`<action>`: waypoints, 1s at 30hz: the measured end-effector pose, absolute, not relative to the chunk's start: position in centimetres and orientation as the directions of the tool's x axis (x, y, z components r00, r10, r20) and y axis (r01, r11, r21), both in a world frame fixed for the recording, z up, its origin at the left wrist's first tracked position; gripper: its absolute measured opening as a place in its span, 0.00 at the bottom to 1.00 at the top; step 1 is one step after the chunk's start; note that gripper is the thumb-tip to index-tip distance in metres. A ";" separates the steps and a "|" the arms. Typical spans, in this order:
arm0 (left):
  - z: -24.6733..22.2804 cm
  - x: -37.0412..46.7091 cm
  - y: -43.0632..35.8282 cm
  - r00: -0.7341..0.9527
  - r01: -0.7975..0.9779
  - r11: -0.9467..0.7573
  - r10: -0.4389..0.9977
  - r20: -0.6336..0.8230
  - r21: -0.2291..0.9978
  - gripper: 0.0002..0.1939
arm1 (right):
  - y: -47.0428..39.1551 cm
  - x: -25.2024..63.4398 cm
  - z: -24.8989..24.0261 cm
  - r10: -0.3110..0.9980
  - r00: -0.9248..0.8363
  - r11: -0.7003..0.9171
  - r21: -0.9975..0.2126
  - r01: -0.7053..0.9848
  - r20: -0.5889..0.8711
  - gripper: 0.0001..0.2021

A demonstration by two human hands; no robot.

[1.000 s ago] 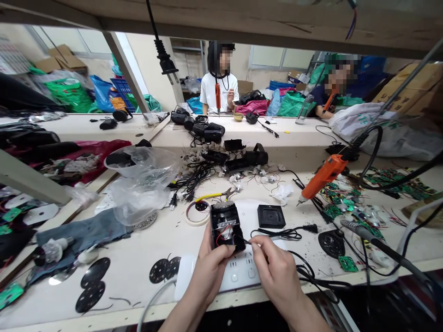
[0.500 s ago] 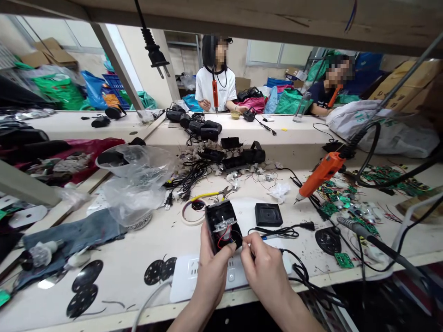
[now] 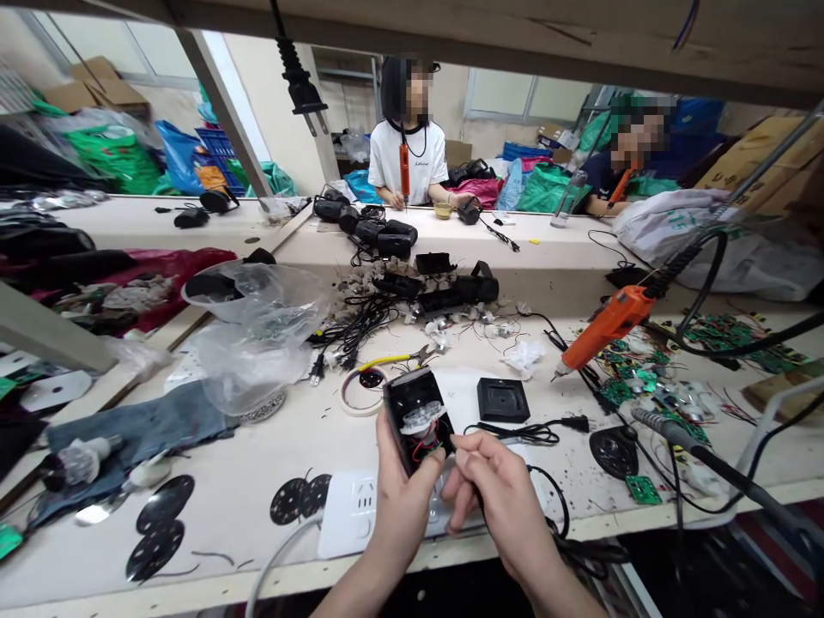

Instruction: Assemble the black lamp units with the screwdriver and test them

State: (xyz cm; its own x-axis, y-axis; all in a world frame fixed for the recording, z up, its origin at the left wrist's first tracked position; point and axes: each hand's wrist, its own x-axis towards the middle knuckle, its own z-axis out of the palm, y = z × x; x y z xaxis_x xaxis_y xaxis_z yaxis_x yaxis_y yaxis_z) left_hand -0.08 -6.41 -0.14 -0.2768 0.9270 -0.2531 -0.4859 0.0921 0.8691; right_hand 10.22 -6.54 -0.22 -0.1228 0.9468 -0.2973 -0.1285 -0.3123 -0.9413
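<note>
My left hand (image 3: 404,498) holds a black box-shaped plastic housing (image 3: 400,429), open side up, its thumb over the lower edge. Inside the housing lie a clear plastic lens piece (image 3: 423,417) and thin red wires (image 3: 421,448). At the housing's lower right edge, the thumb and index finger of my right hand (image 3: 493,489) are pinched together, the other fingers curled beneath. What they pinch is hidden. A black cord (image 3: 561,493) runs out from behind that hand. Under both hands lies a white power strip (image 3: 344,515).
Behind the hands are a black square part (image 3: 502,401), a tape roll (image 3: 360,393) and yellow-handled pliers (image 3: 392,359). An orange electric screwdriver (image 3: 605,330) hangs at right, above a soldering iron (image 3: 669,429) and green circuit boards (image 3: 644,489). Across the bench sits a person (image 3: 408,159).
My right hand's lower fingers have shifted left beneath the housing, and its thumb and index finger have stayed at the edge. The housing has hardly moved. The whole view has shifted slightly.
</note>
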 end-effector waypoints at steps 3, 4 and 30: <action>0.4 -0.1 -6.3 -0.273 -0.540 0.092 0.921 -0.278 0.837 0.40 | -6.9 10.6 -0.9 0.989 -0.118 -0.069 -0.986 0.154 -0.087 0.15; 0.5 -0.1 -6.2 -0.246 -0.577 0.114 0.920 -0.305 0.809 0.39 | -6.9 10.8 -1.1 0.990 -0.139 0.060 -0.961 0.268 0.023 0.14; 0.5 -1.8 -4.3 0.037 -0.779 0.360 0.844 -0.535 0.514 0.09 | -5.9 11.4 -1.2 0.837 -0.246 0.541 -0.675 0.502 0.488 0.12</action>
